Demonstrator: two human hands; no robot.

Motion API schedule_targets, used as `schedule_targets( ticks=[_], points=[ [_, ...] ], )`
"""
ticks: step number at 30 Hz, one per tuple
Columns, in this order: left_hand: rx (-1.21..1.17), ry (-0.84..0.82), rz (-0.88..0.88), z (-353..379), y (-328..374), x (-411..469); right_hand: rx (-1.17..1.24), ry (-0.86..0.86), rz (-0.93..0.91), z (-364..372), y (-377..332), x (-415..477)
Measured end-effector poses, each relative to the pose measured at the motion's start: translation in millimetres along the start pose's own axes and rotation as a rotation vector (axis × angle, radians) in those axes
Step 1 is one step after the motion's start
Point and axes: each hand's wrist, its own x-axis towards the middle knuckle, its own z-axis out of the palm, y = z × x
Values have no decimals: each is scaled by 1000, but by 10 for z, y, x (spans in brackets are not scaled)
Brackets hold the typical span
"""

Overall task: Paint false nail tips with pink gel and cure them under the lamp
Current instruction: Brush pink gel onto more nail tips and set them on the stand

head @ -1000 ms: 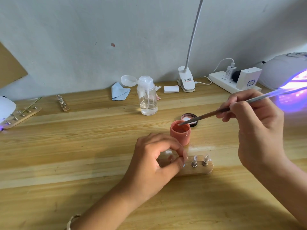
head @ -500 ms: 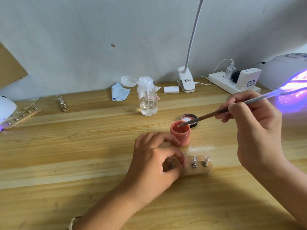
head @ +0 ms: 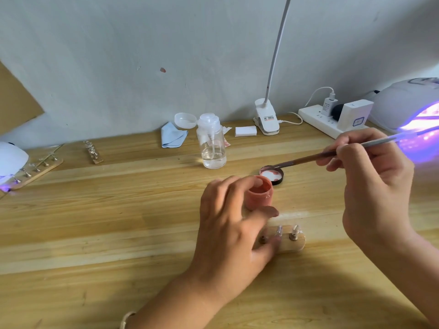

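Observation:
An open pink gel jar stands mid-table, its black lid lying just behind it. My right hand grips a thin brush whose tip rests over the lid. My left hand, blurred, has its fingers spread around the jar's left and front sides, and its thumb lies on the small wooden holder. The holder carries two clear nail tips on metal stands and a bare stud. The white cure lamp glows purple at the far right.
A pump bottle, blue cloth, white pad, clip lamp and power strip line the wall. At left, a second lamp sits by a long tip holder and a short one.
The brush tip has moved from the jar's mouth back to the lid. My left hand has let go of the holder's left stand and opened up toward the jar.

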Motion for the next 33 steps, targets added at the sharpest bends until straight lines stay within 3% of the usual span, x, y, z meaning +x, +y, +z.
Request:
schedule_targets(
  ticks=[7, 18, 23, 26, 30, 33],
  points=[
    [47, -16, 54, 59, 60, 7, -19, 104, 21, -27, -5, 62],
    [64, -16, 41, 86, 71, 1, -49, 99, 49, -29, 25, 79],
    [60, 40, 104, 84, 67, -2, -107, 38, 49, -46, 67, 74],
    [-37, 155, 93, 42, 47, 13, -188, -54, 20, -47, 86, 48],
    [-199, 314, -22, -52, -38, 19, -425, -222, -29, -40, 117, -29],
    [-358, 304, -210, -126, -162, 17, -566, -292, -53, -28, 139, -76]
  ],
)
